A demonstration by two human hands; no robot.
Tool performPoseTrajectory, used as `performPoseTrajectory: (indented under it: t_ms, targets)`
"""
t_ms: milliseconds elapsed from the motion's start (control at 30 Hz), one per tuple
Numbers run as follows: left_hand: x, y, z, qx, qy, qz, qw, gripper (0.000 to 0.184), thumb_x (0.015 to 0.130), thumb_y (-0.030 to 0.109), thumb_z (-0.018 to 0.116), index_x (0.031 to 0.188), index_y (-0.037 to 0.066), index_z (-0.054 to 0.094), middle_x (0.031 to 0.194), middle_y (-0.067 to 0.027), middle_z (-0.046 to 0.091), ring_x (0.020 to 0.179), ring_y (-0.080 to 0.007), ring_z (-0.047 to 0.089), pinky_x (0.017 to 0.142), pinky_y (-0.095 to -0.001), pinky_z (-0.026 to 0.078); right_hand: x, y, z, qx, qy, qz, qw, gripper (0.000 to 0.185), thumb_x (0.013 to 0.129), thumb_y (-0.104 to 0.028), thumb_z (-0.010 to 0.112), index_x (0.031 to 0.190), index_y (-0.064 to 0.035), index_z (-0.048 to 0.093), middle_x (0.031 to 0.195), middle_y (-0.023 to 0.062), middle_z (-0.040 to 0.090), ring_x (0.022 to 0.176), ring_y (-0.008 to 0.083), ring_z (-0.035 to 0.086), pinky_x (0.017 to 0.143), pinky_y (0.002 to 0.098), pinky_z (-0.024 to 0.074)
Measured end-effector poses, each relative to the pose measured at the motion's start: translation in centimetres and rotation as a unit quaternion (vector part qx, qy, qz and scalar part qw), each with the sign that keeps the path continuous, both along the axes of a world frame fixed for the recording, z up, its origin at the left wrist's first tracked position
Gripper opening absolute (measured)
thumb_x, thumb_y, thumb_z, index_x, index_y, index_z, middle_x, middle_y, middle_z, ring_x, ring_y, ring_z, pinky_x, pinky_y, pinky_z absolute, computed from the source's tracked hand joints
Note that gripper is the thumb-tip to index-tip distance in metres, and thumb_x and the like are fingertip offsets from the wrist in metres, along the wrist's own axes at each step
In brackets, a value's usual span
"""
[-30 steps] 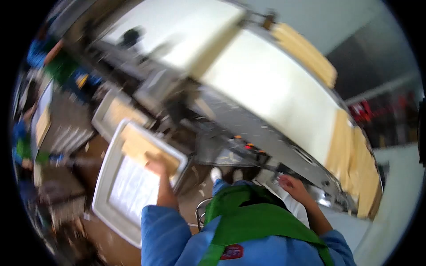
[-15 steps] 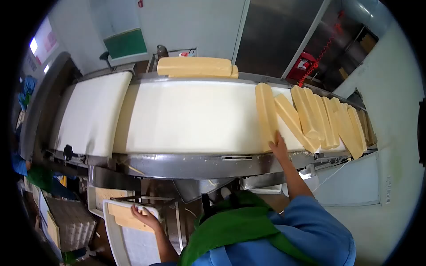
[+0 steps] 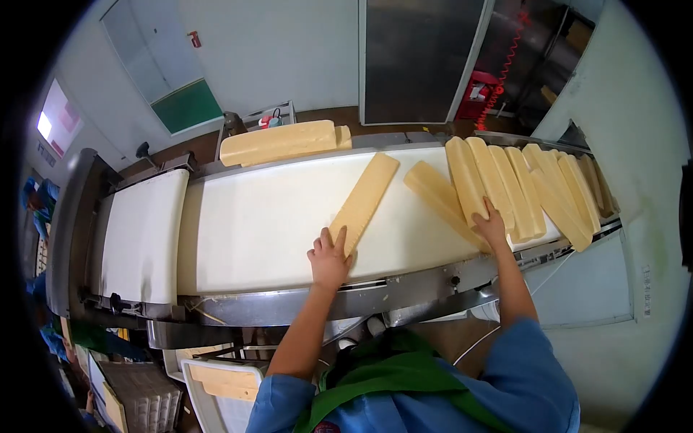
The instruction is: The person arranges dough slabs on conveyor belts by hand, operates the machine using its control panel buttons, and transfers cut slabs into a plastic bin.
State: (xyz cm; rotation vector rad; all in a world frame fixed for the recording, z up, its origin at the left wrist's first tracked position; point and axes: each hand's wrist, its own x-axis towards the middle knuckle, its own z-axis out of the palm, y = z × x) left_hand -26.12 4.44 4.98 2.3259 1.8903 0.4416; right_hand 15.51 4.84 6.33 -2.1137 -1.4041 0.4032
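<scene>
Pale-yellow long, flat-topped slab (image 3: 368, 195) lies aslant on the white conveyor belt (image 3: 260, 224), its near end under my left hand (image 3: 330, 260). That hand is spread wide, fingertips on the slab; I can't see them closed around it. My right hand (image 3: 491, 224) is loosely curved over the near end of a pale-yellow rounded log (image 3: 467, 177), the leftmost in the side-by-side row; whether it pinches or merely rests, I can't tell. A loose pale-yellow log (image 3: 440, 195) slants between the two.

I'd judge these pieces soft but dense, fairly weighty for their length, perhaps a little tacky and liable to sag or dent if lifted by one end. I'd support the slab with a broad palm beneath each half, keeping fingertips from digging in. Both forearms reach forward over the metal side rail (image 3: 419, 289), the left angling slightly right, the right angling slightly left.
</scene>
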Motion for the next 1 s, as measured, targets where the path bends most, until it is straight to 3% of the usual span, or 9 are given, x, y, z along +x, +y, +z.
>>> performPoseTrajectory:
  t_ms: [33, 100, 300, 333, 367, 600, 667, 767, 1000]
  targets:
    - [-0.2, 0.2, -0.1, -0.006, 0.008, 0.013, 1.000, 0.067, 0.076, 0.031, 0.067, 0.136, 0.022, 0.040, 0.135, -0.0200, 0.033, 0.114, -0.0354, 0.042, 0.086, -0.0489, 0.037, -0.3, -0.9, -0.9, -0.003, 0.004, 0.000, 1.000, 0.076, 0.075, -0.035, 0.067, 0.139, -0.0104, 0.033, 0.120, 0.0210, 0.050, 0.106, 0.0323, 0.055, 0.087, 0.0415, 0.0474]
    - [-0.1, 0.3, -0.2, -0.002, 0.011, 0.039, 0.999, 0.069, 0.075, 0.028, 0.068, 0.138, 0.023, 0.039, 0.132, -0.0198, 0.035, 0.113, -0.0349, 0.042, 0.084, -0.0477, 0.038, -1.4, -3.2, -2.2, -0.003, 0.568, 0.030, 0.822, 0.061, 0.083, -0.033, 0.060, 0.134, -0.0059, 0.039, 0.115, 0.0164, 0.054, 0.106, 0.0248, 0.056, 0.086, 0.0401, 0.0480]
    - [-1.7, -2.4, -0.3, -0.001, 0.001, 0.164, 0.986, 0.074, 0.074, 0.023, 0.069, 0.140, 0.023, 0.034, 0.134, -0.0211, 0.033, 0.116, -0.0368, 0.039, 0.086, -0.0491, 0.037, -9.4, -2.6, -3.6, -0.024, 0.478, 0.080, 0.874, 0.060, 0.086, -0.033, 0.058, 0.136, -0.0074, 0.037, 0.126, 0.0146, 0.049, 0.113, 0.0248, 0.051, 0.090, 0.0441, 0.0446]
    - [-2.5, -2.7, -0.1, 0.011, 0.011, 0.182, 0.983, 0.075, 0.075, 0.024, 0.068, 0.141, 0.023, 0.033, 0.134, -0.0216, 0.032, 0.116, -0.0369, 0.039, 0.086, -0.0491, 0.037, -8.8, -1.3, -4.3, 0.075, 0.098, 0.087, 0.989, 0.065, 0.084, -0.033, 0.060, 0.137, -0.0080, 0.034, 0.129, 0.0142, 0.047, 0.114, 0.0268, 0.049, 0.093, 0.0459, 0.0417]
    - [-3.4, -2.5, -0.1, -0.015, 0.024, 0.189, 0.982, 0.075, 0.076, 0.027, 0.067, 0.142, 0.023, 0.031, 0.137, -0.0229, 0.031, 0.117, -0.0377, 0.039, 0.088, -0.0493, 0.036, -8.3, 0.1, -5.0, 0.170, -0.296, 0.078, 0.937, 0.070, 0.081, -0.033, 0.063, 0.139, -0.0085, 0.032, 0.132, 0.0139, 0.045, 0.116, 0.0289, 0.047, 0.096, 0.0476, 0.0388]
    - [-2.3, -1.6, -1.3, -0.011, 0.000, 0.164, 0.986, 0.061, 0.086, 0.035, 0.056, 0.140, 0.021, 0.034, 0.141, -0.0292, 0.023, 0.123, -0.0419, 0.033, 0.094, -0.0536, 0.031, -3.8, 4.1, -0.9, -0.158, -0.200, 0.157, 0.954, 0.073, 0.080, -0.031, 0.066, 0.141, -0.0115, 0.031, 0.129, 0.0125, 0.050, 0.114, 0.0281, 0.049, 0.094, 0.0439, 0.0395]
    - [-1.5, -1.5, -1.8, 0.011, 0.010, 0.179, 0.984, 0.058, 0.087, 0.033, 0.055, 0.140, 0.019, 0.036, 0.142, -0.0293, 0.022, 0.125, -0.0413, 0.031, 0.096, -0.0564, 0.028, -2.8, 7.4, -4.1, -0.122, 0.353, 0.204, 0.905, 0.068, 0.085, -0.033, 0.063, 0.141, -0.0123, 0.031, 0.116, 0.0098, 0.058, 0.100, 0.0215, 0.057, 0.084, 0.0371, 0.0457]
    - [-0.7, -1.4, 0.7, 0.133, -0.003, 0.108, 0.985, 0.061, 0.085, 0.032, 0.056, 0.139, 0.013, 0.035, 0.136, -0.0299, 0.030, 0.121, -0.0401, 0.037, 0.096, -0.0573, 0.030, -5.5, 8.7, -5.3, -0.156, 0.485, 0.095, 0.855, 0.067, 0.089, -0.036, 0.059, 0.142, -0.0123, 0.027, 0.109, 0.0083, 0.059, 0.086, 0.0143, 0.058, 0.075, 0.0279, 0.0480]
    - [3.0, 1.0, 2.8, -0.116, -0.002, 0.047, 0.992, 0.072, 0.083, 0.026, 0.057, 0.143, 0.011, 0.021, 0.121, -0.0308, 0.041, 0.105, -0.0424, 0.049, 0.088, -0.0456, 0.043, -17.5, 9.6, -6.7, 0.046, 0.316, 0.165, 0.933, 0.093, 0.075, -0.024, 0.073, 0.146, -0.0104, 0.014, 0.119, 0.0159, 0.056, 0.103, 0.0239, 0.058, 0.082, 0.0330, 0.0495]
